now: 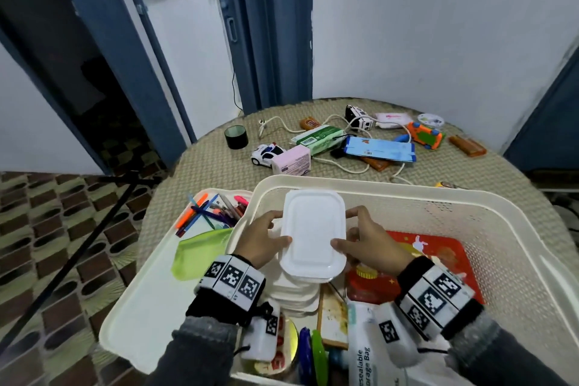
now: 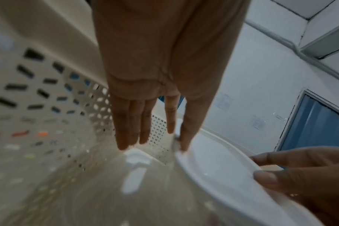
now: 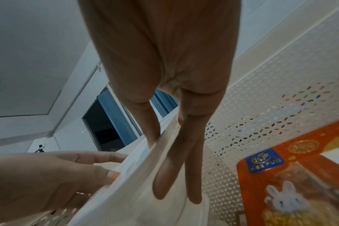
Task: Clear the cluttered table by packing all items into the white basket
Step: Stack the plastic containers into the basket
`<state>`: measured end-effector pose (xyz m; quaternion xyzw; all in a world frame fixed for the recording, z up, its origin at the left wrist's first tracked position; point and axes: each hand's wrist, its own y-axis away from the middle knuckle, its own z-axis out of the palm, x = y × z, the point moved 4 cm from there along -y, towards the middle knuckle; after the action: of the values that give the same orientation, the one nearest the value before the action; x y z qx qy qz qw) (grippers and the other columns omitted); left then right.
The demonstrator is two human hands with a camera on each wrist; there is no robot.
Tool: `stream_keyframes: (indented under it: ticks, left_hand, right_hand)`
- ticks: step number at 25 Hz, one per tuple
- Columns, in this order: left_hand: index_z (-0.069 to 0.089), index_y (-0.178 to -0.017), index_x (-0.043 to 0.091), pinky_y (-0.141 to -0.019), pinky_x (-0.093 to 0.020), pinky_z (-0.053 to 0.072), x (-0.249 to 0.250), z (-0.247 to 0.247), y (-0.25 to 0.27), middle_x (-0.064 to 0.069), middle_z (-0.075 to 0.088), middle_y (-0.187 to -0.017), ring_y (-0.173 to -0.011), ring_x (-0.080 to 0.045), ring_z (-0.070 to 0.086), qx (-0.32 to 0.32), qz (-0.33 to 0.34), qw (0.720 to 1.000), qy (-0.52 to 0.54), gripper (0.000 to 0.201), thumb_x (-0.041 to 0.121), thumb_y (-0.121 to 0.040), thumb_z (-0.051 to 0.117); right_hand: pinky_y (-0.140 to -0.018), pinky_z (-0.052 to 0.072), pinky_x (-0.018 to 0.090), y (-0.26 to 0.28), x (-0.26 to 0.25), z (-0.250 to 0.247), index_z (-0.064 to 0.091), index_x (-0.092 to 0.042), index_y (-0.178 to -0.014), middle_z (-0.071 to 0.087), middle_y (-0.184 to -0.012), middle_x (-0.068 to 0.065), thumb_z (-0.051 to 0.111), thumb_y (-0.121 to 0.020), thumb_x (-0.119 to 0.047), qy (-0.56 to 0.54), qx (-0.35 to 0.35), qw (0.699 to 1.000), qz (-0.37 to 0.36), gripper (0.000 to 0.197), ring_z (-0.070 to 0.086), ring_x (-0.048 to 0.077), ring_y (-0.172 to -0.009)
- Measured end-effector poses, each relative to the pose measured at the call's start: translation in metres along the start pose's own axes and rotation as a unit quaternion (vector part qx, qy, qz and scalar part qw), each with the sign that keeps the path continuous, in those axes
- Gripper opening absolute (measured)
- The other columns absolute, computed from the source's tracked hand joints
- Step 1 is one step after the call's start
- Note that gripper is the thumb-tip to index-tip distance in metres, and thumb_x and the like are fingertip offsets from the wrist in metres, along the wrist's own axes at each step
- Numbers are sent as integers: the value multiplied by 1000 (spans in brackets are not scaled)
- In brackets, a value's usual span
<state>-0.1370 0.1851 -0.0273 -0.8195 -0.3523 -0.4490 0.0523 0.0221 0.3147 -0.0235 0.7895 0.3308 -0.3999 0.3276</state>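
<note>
Landmark: white basket [image 1: 407, 189], on the near half of the round table [image 1: 219, 166].

Left of the basket, touching its left wall: white tray [image 1: 141, 307] with loose pens [image 1: 206, 213] at the far end and a green pouch [image 1: 200, 252] nearer.

Inside the basket, left part: stack of white containers [image 1: 294, 294], with a white lidded container [image 1: 313, 236] held above or on top of it; contact with the stack is not clear. Left hand [image 1: 263, 240] grips the container's left edge, thumb on the lid, fingers down the side. In the left wrist view the left hand [image 2: 164, 76] has its thumb on the lid rim and the other fingers [image 2: 126, 130] extended past the edge. Right hand [image 1: 369, 240] grips the right edge the same way; in the right wrist view the right hand [image 3: 164, 61] shows one digit over the rim, the others under it. Both hands narrow, clamped on the container from opposite sides.

Basket, right of the container: red packet with a rabbit print [image 1: 438, 260], flat on the floor. Near end: resealable bag pack [image 1: 363, 351], green and blue discs [image 1: 311, 357] on edge.

Beyond the basket, still on the table, left to right: black roll [image 1: 236, 137], toy police car [image 1: 266, 153], pink box [image 1: 292, 160], green pack [image 1: 318, 138], white cable [image 1: 344, 166], blue packet [image 1: 379, 149], orange toy [image 1: 426, 135], brown bar [image 1: 466, 146].
</note>
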Motion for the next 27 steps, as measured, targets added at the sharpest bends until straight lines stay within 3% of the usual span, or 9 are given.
stream_keyframes:
  ticks: [3,6,9,14,18,20,23,27]
  left_hand:
    - [51,-132,11,-102,-30,39,-6,-1,-4,-6,58,-127,-120,-24,51,18,-2,999,44,52,-1,-83,61]
    - [48,-137,11,-105,-34,40,-10,0,-8,-6,58,-130,-121,-23,53,7,10,999,51,59,-6,-81,55]
    - [40,-143,8,-107,-40,40,-11,-2,-13,-7,51,-140,-127,-24,50,-13,-4,999,48,71,1,-78,67]
    - [26,-149,11,-109,-27,32,-6,-6,-13,-2,41,-146,-134,-20,41,-14,10,1000,14,89,0,-76,74]
    - [26,-147,9,-111,-21,9,3,0,-7,-7,12,-159,-146,-17,13,-18,60,994,-86,80,6,-82,71]
    - [29,-147,8,-112,-23,6,9,2,-4,-8,6,-160,-147,-19,6,-32,77,990,-110,73,4,-85,67]
    - [29,-146,8,-108,-20,4,11,2,-3,-7,10,-159,-148,-20,1,-19,88,984,-153,64,-1,-89,58]
    - [28,-146,11,-106,-17,4,10,3,-1,-4,23,-156,-147,-18,6,-14,96,982,-163,60,-4,-93,49]
  right_hand:
    - [-44,43,16,-4,-4,14,32,-9,-122,59,-71,3,64,-89,-13,-15,-1,1000,20,46,56,11,-54]
    - [-43,43,15,-9,-8,21,32,-9,-123,61,-73,5,64,-89,-10,-45,-5,998,47,46,59,15,-60]
    - [-44,46,19,-11,-10,26,34,-6,-122,63,-74,9,67,-85,-5,-100,-5,992,71,49,62,22,-62]
    - [-46,49,24,-15,-1,28,43,-9,-120,61,-68,5,73,-80,-7,-102,18,991,84,50,63,11,-51]
    - [-50,50,23,-14,6,25,47,-14,-123,60,-68,1,76,-80,-15,-64,32,995,73,52,60,2,-50]
    - [-53,52,24,-14,7,24,48,-14,-125,60,-68,-1,76,-79,-15,-63,35,995,69,54,61,1,-52]
    - [-54,54,29,-14,3,30,44,-15,-129,61,-73,1,75,-81,-15,-83,24,994,69,57,63,7,-55]
    - [-57,52,24,-13,-2,38,34,-21,-139,63,-79,0,72,-84,-23,-22,36,998,37,67,62,7,-59]
